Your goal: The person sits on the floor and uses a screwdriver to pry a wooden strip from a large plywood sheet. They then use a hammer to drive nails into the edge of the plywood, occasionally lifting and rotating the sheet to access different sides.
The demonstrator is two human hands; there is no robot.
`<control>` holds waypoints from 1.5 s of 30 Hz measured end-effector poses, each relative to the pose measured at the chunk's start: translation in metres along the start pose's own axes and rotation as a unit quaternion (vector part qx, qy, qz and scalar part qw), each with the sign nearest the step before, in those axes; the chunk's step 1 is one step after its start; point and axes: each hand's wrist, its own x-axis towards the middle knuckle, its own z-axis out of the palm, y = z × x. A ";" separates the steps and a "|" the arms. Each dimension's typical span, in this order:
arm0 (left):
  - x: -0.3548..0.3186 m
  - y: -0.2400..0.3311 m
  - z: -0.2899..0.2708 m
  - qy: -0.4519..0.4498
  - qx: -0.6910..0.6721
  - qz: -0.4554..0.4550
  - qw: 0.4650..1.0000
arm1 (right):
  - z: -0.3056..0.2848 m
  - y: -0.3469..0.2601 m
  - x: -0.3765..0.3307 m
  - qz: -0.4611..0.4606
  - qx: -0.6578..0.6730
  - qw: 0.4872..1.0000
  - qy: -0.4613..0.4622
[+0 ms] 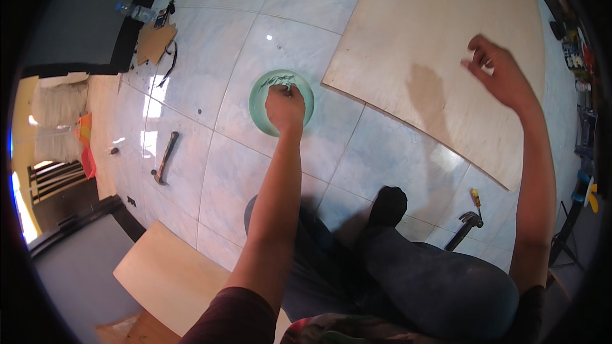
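A round mint-green plate (pixel 260 114) lies on the tiled floor, holding several thin nails (pixel 275 80) near its far rim. My left hand (pixel 285 108) reaches down into the plate, its fingers closed together beside the nails. What they grip is hidden under the hand. My right hand (pixel 499 76) is raised over a large pale plywood sheet (pixel 421 32) and casts a shadow on it. Its fingers are loosely curled, with a gap to the thumb, and nothing shows between them.
One hammer (pixel 166 158) lies on the tiles at left. Near my knee are another hammer (pixel 467 226) and a yellow-handled screwdriver (pixel 475 197). A smaller wooden board (pixel 172 274) lies lower left. Cardboard (pixel 155 43) and a plastic bottle (pixel 136 12) are at far left.
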 end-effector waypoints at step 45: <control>-0.069 -0.006 -0.033 -0.040 -0.192 0.342 0.919 | -0.061 -0.085 -0.140 0.013 -0.256 0.956 -0.146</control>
